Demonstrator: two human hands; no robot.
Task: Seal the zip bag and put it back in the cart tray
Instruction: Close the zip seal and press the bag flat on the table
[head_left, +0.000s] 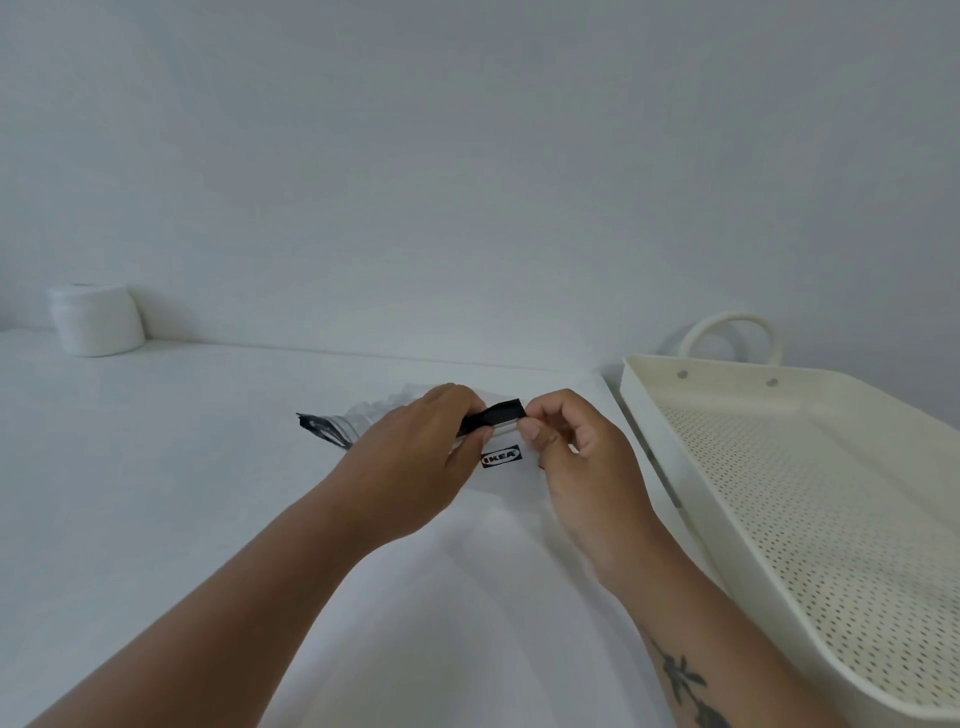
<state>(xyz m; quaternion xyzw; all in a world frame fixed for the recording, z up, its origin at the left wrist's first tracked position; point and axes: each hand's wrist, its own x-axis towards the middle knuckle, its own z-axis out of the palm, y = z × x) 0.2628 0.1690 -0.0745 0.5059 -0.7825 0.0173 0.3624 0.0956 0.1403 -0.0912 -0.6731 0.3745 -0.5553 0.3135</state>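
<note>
A clear zip bag with a black zip strip along its top and a black printed label lies on the white table. My left hand pinches the black strip near its middle. My right hand pinches the strip's right end between thumb and fingers. The strip's left end sticks out past my left hand. The cream cart tray, with a perforated floor and a loop handle at its far end, stands just right of my right hand.
A white lidded jar stands at the far left of the table against the wall. The table's right edge runs alongside the tray. A plain white wall rises behind the table.
</note>
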